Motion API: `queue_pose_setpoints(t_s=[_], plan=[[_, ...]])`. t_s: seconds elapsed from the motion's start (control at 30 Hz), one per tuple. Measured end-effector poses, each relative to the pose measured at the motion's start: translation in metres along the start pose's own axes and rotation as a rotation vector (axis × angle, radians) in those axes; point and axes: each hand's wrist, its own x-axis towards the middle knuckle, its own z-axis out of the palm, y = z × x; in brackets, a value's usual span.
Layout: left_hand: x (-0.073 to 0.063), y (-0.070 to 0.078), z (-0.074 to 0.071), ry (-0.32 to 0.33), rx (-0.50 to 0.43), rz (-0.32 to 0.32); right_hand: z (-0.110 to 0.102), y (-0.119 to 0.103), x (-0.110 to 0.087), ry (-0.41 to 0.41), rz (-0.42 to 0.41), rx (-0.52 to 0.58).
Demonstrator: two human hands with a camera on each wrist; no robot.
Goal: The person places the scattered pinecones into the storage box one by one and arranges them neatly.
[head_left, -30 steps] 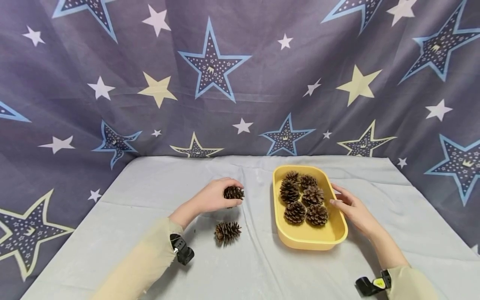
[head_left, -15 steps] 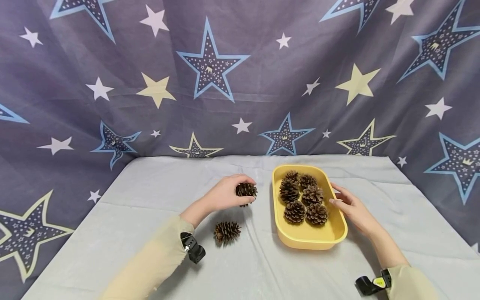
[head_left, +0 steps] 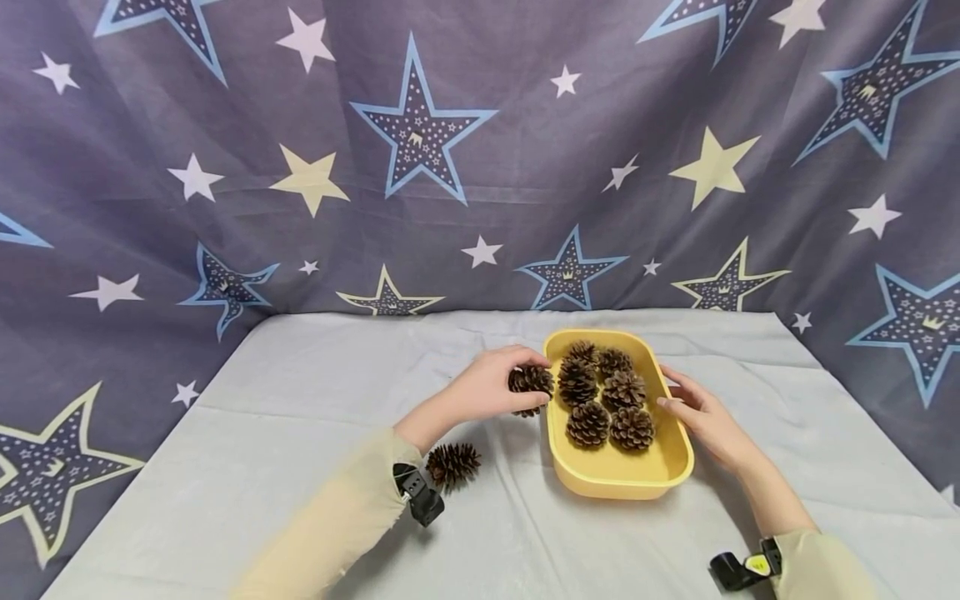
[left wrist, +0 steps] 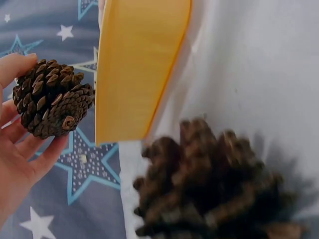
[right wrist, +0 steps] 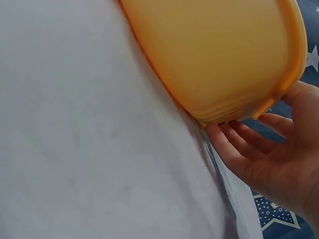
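Note:
My left hand (head_left: 487,385) grips a brown pine cone (head_left: 529,387) between thumb and fingers, at the left rim of a yellow box (head_left: 622,477). In the left wrist view this pine cone (left wrist: 52,99) is off the table, beside the box's outer wall (left wrist: 139,74). Inside the box sit several pine cones (head_left: 624,390), most of the near end bare. My right hand (head_left: 708,421) holds the box's right side, thumb at the rim; in the right wrist view its fingers (right wrist: 239,142) touch the outer wall low down. Another pine cone (head_left: 453,465) lies under my left forearm.
A pale cloth (head_left: 300,400) with creases covers the table. Behind it hangs a dark curtain (head_left: 480,225) printed with stars. A black wrist camera (head_left: 420,493) sits on my left wrist, close to the loose pine cone; another (head_left: 738,571) is on my right wrist.
My left hand has carried its pine cone to the right, from above the loose one to the box's left rim. The right hand and the box have stayed put.

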Motion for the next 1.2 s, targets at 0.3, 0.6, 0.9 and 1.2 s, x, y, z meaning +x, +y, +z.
queue_pose_setpoints(t_s=[0.3, 0.6, 0.9, 1.2], plan=[[0.012, 0.017, 0.011, -0.021, -0.012, 0.026, 0.001, 0.0, 0.0, 0.0, 0.006, 0.007], [0.023, 0.033, 0.029, -0.042, -0.03, 0.085, 0.0, 0.001, 0.0, 0.006, 0.003, 0.006], [0.03, 0.045, 0.047, -0.088, 0.014, 0.178, 0.0, 0.003, 0.0, 0.004, 0.008, 0.003], [0.034, 0.05, 0.064, -0.147, 0.048, 0.199, 0.0, 0.002, 0.0, 0.003, 0.0, 0.0]])
